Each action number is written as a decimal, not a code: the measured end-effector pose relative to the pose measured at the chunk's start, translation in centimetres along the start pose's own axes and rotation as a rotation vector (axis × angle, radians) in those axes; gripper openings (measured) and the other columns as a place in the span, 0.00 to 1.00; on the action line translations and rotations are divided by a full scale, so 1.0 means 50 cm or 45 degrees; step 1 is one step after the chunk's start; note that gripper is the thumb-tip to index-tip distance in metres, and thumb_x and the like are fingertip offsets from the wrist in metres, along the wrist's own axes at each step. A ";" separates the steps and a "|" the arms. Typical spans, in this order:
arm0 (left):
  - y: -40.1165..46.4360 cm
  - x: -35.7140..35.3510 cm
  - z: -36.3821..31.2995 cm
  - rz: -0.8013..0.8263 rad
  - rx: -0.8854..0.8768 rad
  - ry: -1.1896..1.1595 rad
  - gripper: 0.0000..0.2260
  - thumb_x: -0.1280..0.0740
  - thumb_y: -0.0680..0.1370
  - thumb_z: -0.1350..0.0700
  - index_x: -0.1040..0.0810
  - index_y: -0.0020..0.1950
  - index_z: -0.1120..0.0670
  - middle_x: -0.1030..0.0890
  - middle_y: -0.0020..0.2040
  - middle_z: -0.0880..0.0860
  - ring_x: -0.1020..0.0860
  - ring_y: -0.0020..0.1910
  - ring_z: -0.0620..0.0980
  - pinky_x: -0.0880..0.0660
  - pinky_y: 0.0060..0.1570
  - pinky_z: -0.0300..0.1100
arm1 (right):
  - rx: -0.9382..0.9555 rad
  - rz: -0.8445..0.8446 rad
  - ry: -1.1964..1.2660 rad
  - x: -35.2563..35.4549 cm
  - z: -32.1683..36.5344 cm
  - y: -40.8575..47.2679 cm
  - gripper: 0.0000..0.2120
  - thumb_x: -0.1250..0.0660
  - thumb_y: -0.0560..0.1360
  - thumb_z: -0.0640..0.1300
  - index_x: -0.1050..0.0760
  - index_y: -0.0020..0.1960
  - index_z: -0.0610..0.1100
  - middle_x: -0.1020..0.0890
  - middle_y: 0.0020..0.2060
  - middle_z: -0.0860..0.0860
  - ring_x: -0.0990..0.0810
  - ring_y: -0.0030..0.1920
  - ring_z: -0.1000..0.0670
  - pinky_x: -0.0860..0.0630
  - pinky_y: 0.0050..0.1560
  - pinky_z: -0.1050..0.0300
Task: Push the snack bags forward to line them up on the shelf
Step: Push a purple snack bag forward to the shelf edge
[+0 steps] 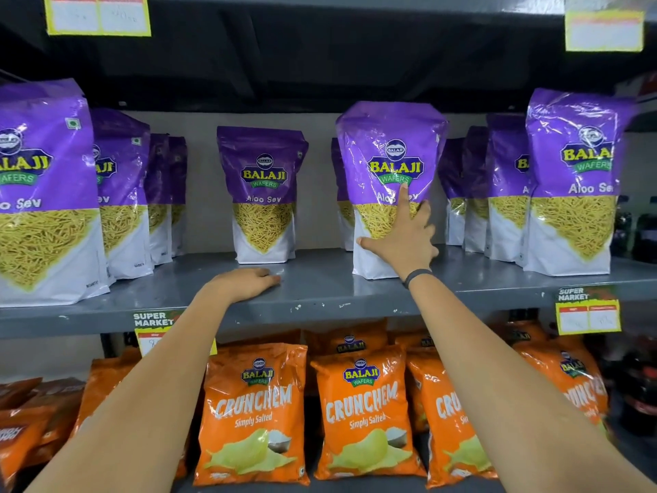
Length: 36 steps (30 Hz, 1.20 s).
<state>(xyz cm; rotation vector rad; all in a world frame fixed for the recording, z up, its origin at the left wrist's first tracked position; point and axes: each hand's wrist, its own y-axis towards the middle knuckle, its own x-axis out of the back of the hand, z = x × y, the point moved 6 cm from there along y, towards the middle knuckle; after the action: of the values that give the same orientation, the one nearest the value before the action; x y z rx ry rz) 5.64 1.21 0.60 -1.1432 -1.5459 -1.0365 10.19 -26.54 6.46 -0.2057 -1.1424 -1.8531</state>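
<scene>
Purple Balaji Aloo Sev bags stand in rows on a grey shelf (320, 293). My right hand (405, 240) lies spread against the front of one bag (391, 137) right of centre, index finger pointing up over its label. A second bag (263, 193) stands further back at the centre, alone. My left hand (245, 284) rests palm down on the bare shelf just in front of that bag, holding nothing. Large bags stand near the front edge at the far left (42, 193) and far right (572, 183), with more rows behind them.
Below, orange Crunchem chip bags (254, 414) fill the lower shelf. Yellow price tags (588, 314) hang on the shelf edge, and more tags (97, 14) hang from the dark shelf above. A grey back panel closes the shelf behind the bags.
</scene>
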 end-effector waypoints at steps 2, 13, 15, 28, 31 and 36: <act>0.000 0.000 0.000 -0.004 0.003 -0.003 0.27 0.49 0.79 0.37 0.35 0.74 0.48 0.37 0.78 0.54 0.38 0.75 0.56 0.41 0.74 0.52 | 0.008 -0.028 -0.002 0.006 -0.002 -0.008 0.56 0.24 0.63 0.60 0.58 0.77 0.57 0.50 0.76 0.41 0.38 0.69 0.33 0.31 0.58 0.33; 0.007 -0.001 0.003 -0.003 0.010 -0.027 0.27 0.47 0.78 0.38 0.34 0.73 0.48 0.36 0.77 0.54 0.36 0.74 0.57 0.41 0.72 0.51 | 0.048 -0.110 -0.034 0.036 -0.010 -0.040 0.54 0.26 0.64 0.63 0.58 0.77 0.57 0.49 0.77 0.41 0.39 0.70 0.33 0.31 0.58 0.32; 0.007 -0.001 0.002 -0.003 0.007 -0.027 0.26 0.48 0.78 0.38 0.34 0.73 0.48 0.36 0.77 0.54 0.36 0.74 0.57 0.40 0.72 0.51 | 0.055 -0.140 -0.038 0.039 -0.012 -0.046 0.53 0.27 0.64 0.64 0.57 0.77 0.57 0.49 0.77 0.42 0.38 0.70 0.34 0.31 0.58 0.32; 0.009 0.000 0.002 -0.014 -0.005 -0.024 0.26 0.48 0.79 0.38 0.33 0.73 0.49 0.35 0.77 0.54 0.36 0.74 0.56 0.40 0.72 0.51 | 0.182 -0.237 0.168 0.021 -0.047 -0.079 0.53 0.23 0.62 0.59 0.50 0.77 0.54 0.46 0.75 0.41 0.44 0.73 0.36 0.27 0.56 0.30; 0.009 0.000 0.003 -0.024 -0.010 -0.035 0.25 0.48 0.79 0.38 0.32 0.72 0.49 0.35 0.76 0.55 0.35 0.73 0.56 0.40 0.72 0.51 | 0.182 -0.245 0.167 0.021 -0.048 -0.078 0.51 0.23 0.63 0.58 0.49 0.77 0.53 0.46 0.75 0.41 0.44 0.73 0.36 0.28 0.57 0.30; 0.008 0.001 0.003 -0.025 -0.012 -0.035 0.25 0.48 0.79 0.39 0.32 0.72 0.48 0.35 0.76 0.54 0.35 0.73 0.56 0.39 0.71 0.51 | 0.180 -0.246 0.157 0.023 -0.050 -0.080 0.51 0.24 0.63 0.59 0.49 0.77 0.53 0.46 0.75 0.41 0.44 0.73 0.36 0.28 0.57 0.31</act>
<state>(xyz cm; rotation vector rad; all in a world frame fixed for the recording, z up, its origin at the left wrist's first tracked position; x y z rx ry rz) 6.01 1.46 0.64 -1.1551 -1.5783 -1.0458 7.21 -28.58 3.23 0.1020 -1.2360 -1.9136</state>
